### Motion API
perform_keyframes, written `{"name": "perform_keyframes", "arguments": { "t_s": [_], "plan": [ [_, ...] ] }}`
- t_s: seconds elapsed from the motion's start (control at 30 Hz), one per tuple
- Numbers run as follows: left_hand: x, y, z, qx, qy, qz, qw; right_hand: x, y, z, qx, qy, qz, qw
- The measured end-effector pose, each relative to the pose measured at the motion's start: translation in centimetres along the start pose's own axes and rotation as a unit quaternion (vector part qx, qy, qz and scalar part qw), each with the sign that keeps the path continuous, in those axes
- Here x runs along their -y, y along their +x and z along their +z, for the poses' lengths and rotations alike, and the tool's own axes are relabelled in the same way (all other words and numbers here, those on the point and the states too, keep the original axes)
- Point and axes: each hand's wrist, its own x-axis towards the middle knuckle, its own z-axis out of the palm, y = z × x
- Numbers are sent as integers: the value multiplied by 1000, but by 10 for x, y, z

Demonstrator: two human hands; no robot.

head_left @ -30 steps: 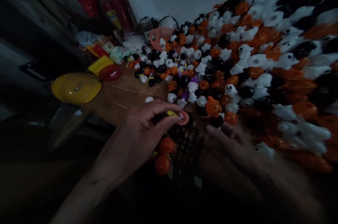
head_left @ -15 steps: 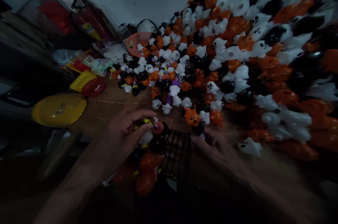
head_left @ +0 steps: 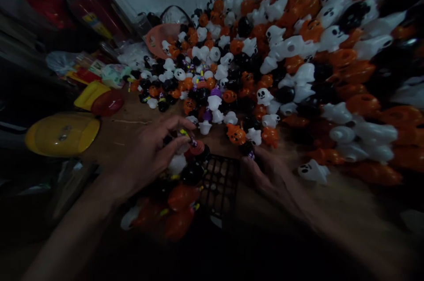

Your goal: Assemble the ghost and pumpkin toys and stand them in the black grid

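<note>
My left hand reaches in from the left, with thumb and finger closed on a small yellow-and-purple piece. That piece is next to an orange round part in a cluster of toys at the left of a black grid tray. My right hand is at the tray's right side, its fingers closed around a small black toy piece with a purple-patterned part. Below my left hand are a white toy and orange toys; the dim light hides their detail.
A large heap of white ghost, orange and black toys covers the back and right of the brown table. At left lie a yellow visor-shaped object, a red oval thing and plastic bags. A fire extinguisher stands behind.
The whole view has shifted slightly, so most things sit further left. Both hands keep their grip, and the right fingers have turned a little, showing more of the purple-patterned part.
</note>
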Motion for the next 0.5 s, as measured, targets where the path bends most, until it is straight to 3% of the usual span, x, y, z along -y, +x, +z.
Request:
{"name": "perform_keyframes", "arguments": {
  "t_s": [0.13,0.27,0.43,0.5],
  "plan": [
    [5,4,5,26,71,56,996,-1,0,-2,-4,26,-11,1000],
    [-6,6,6,48,144,101,983,6,0,-4,10,44,-11,999],
    [-23,9,3,145,156,61,975,8,-1,-6,11,51,-10,999],
    [-24,10,4,145,145,41,978,9,-2,-6,5,46,-13,999]
  ]
}}
